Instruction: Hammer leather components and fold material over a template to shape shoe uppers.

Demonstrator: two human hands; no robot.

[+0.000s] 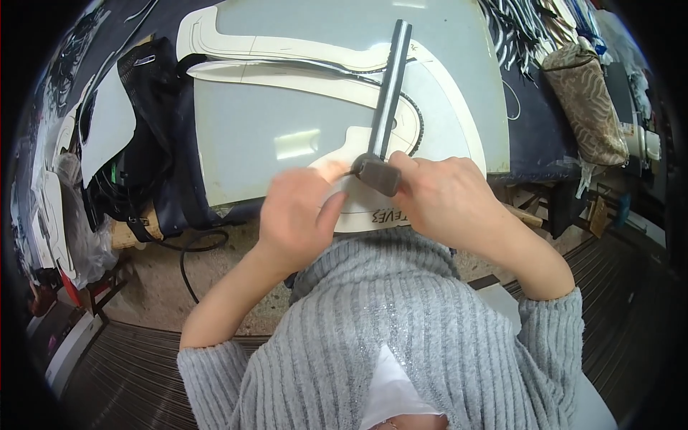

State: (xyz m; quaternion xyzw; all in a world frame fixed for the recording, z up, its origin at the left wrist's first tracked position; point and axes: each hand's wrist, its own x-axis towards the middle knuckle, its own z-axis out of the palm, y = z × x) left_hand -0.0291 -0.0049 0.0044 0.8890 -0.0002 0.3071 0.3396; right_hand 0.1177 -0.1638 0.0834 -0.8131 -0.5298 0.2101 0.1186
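Observation:
A tool with a straight silver metal bar [393, 89] and a dark block-like head [380, 176] lies over pale curved card templates [294, 82]. Fingers curled, my right hand [451, 197] is closed against the right side of the head; what lies within its grip is hidden. My left hand [290, 211] is by the head's left side, its fingertips smeared by motion and its thumb apart. A dark toothed strip [420, 125] curves along a slot in the templates. Handwriting marks the template's near end, between my hands.
The templates rest on a grey-white board [244, 136]. Left of it lie a black bag [147, 93] and a white card piece [107, 132]. A patterned pouch [586, 104] lies to the right, near bundled strips [512, 32]. A black cable [188, 261] hangs below the table edge.

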